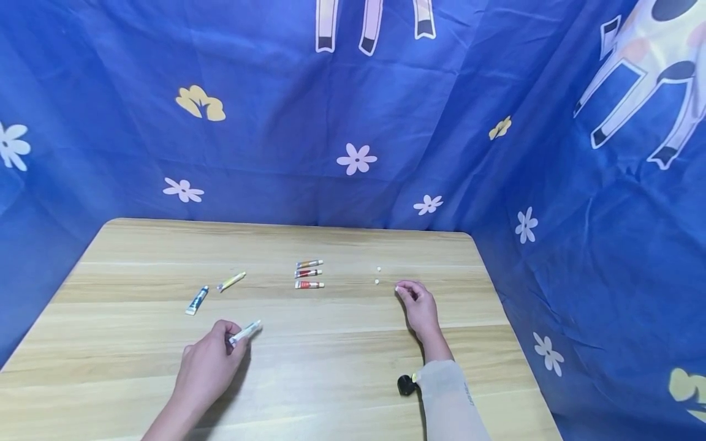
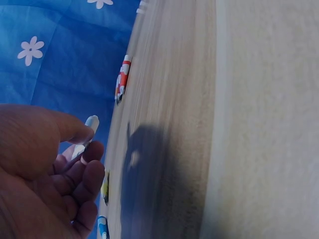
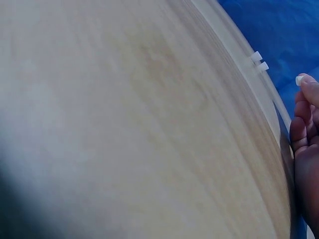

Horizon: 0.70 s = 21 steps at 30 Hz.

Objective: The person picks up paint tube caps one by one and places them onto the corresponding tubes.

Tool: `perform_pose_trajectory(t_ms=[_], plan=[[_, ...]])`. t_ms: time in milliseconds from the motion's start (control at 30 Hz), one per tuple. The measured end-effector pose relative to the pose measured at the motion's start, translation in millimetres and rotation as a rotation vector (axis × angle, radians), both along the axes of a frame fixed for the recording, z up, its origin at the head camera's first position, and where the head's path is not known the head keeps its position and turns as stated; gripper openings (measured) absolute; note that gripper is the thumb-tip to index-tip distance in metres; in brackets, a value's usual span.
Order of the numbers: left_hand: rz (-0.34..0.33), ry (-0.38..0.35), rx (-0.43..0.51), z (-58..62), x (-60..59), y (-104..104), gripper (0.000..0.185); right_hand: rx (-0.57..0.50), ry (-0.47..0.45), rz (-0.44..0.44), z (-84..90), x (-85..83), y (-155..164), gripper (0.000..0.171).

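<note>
Two hands low over table (image 1: 331,343), left hand (image 1: 208,366) fingers grasping white tube (image 1: 246,332), right hand (image 1: 420,306) pinching cap (image 3: 299,79).

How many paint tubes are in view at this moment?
6: three side by side mid-table, a yellow tube and a blue tube to their left, and a white tube gripped by the left hand.

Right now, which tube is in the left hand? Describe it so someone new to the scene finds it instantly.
Start at the wooden table and go to its near-left part, where the left hand grips a small white tube pointing up and right. The other tubes lie loose: a blue one, a yellow one and a row of three at the centre. It alone is held.
</note>
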State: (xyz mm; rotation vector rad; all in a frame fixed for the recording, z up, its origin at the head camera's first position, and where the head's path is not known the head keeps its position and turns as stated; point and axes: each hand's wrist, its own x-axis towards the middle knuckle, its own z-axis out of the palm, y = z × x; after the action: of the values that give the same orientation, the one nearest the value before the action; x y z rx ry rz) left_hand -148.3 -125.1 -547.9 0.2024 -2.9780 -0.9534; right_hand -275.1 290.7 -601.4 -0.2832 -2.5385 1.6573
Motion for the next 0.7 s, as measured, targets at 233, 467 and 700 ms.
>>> perform_pose_trajectory(t_ms=[233, 467, 700], plan=[[-0.004, 0.028, 0.02, 0.6, 1.7, 1.8, 0.024, -0.034, -0.008, -0.027, 1.7, 1.6, -2.4, 0.015], [-0.01, 0.07, 0.038, -1.2, 4.4, 3.6, 0.024, -0.098, 0.02, -0.041, 1.6, 2.7, -3.9, 0.016], [-0.005, 0.086, 0.078, 4.7, 8.9, 6.0, 0.02, -0.228, 0.018, -0.042, 4.2, 0.5, -7.9, 0.02]])
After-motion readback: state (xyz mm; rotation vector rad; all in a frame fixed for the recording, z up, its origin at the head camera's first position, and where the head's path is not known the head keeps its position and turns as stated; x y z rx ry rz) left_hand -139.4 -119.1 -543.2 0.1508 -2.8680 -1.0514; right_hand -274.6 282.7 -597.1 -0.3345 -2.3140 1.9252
